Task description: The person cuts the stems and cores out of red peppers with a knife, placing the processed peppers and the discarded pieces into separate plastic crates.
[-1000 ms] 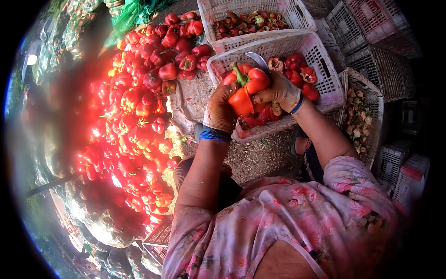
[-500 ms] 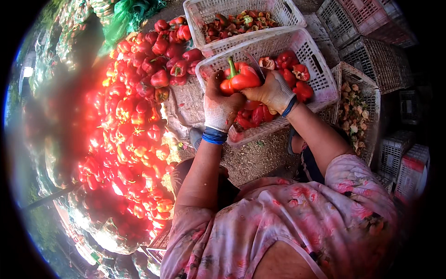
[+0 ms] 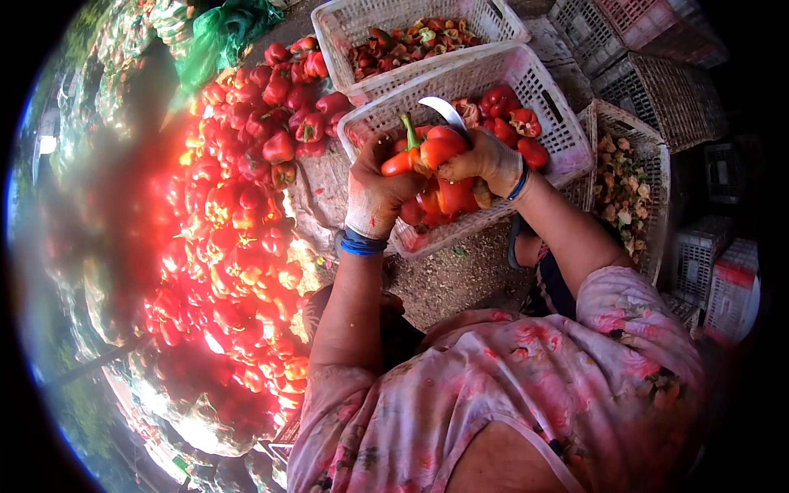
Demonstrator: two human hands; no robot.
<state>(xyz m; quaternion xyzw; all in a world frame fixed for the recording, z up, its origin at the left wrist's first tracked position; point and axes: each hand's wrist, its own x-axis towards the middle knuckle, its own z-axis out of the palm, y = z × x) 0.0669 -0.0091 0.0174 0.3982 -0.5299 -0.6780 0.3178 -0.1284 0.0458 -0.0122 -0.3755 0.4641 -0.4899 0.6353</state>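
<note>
A red bell pepper [image 3: 442,149] with a green stem sits between my two gloved hands, above a white plastic crate. My left hand [image 3: 374,195] is closed around its left side, close to the stem. The fingers of my right hand [image 3: 491,163] press on its right side. That same hand also grips a knife with a curved blade [image 3: 445,109], which sticks up past the pepper; most of the handle is hidden. Under my hands, the white crate [image 3: 555,160] holds red peppers [image 3: 530,151], some of them cut open.
To the left spreads a large heap of red peppers [image 3: 222,205], partly washed out by glare. Behind the near crate stands another crate [image 3: 333,41] with pepper scraps. A crate of pale cores [image 3: 629,201] is at the right, near stacked crates [image 3: 657,94]. Green netting [image 3: 218,41] lies far left.
The curved blade has swung up into plain view above the pepper. My hands have tilted the pepper, and a gap now shows beside its stem. The whole view has shifted slightly.
</note>
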